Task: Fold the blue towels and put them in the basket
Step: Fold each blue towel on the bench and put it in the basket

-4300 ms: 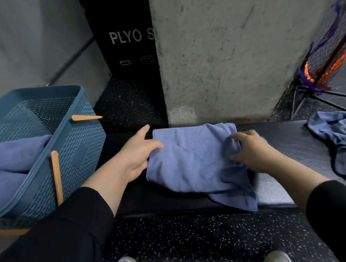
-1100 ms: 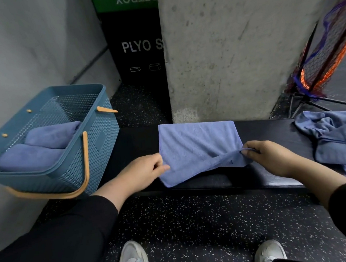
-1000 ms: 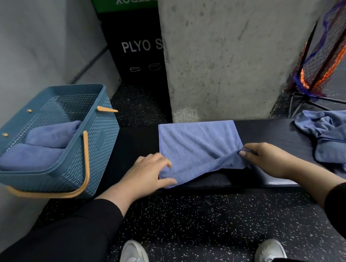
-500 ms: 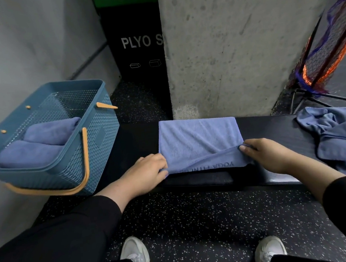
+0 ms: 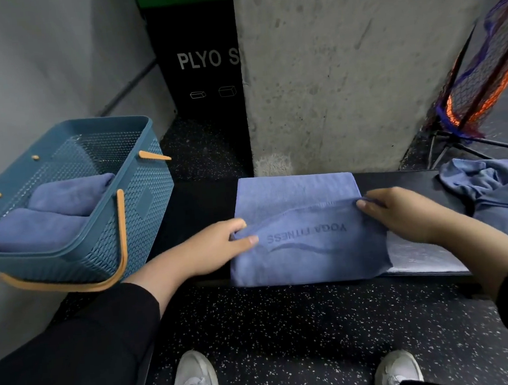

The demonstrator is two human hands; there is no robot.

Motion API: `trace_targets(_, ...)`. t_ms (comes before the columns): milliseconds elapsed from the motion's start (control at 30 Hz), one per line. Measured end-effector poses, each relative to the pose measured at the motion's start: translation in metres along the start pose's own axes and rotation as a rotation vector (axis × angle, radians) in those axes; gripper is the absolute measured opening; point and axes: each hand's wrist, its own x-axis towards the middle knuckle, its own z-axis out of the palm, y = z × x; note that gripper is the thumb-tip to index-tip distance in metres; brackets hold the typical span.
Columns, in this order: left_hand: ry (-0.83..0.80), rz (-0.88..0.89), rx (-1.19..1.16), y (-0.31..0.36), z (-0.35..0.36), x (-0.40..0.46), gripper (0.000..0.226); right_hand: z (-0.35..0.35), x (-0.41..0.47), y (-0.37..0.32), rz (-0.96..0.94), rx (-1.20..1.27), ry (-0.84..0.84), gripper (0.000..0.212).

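Towel [image 5: 307, 249] on bench, pinched betw. L hand [image 5: 217, 244] & R hand [image 5: 402, 213], seemingly.

Blue towel [image 5: 301, 219] half-folded on a black bench; two folded towels [image 5: 49, 216] inside the teal basket [image 5: 143, 202]; crumpled towels [image 5: 498, 189] far right.

A grey concrete pillar [image 5: 343, 71] stands behind the black padded bench [image 5: 198, 203]; a black-orange net [image 5: 486, 58] leans at right.

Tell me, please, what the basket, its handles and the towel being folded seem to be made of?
Basket: likely moulded plastic, matt teal, going by its perforated weave pattern. Handles: tan, smooth, plastic or wood; unclear. Towel: soft fabric, probably microfibre or terry, with fine nap and limp folds.
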Motion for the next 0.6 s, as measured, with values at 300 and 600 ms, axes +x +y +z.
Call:
trace_targets(300, 0.203, -0.201, -0.127, -0.011, -0.01, 0.059, 0.037, 0.025, 0.049, 0.014, 0.043, 0.119, 0.163, 0.041)
trace_targets(600, 0.406, -0.158, 0.192, -0.01, 0.0, 0.103, 0.048, 0.042, 0.08, 0.024, 0.076, -0.006, 0.15, 0.034)
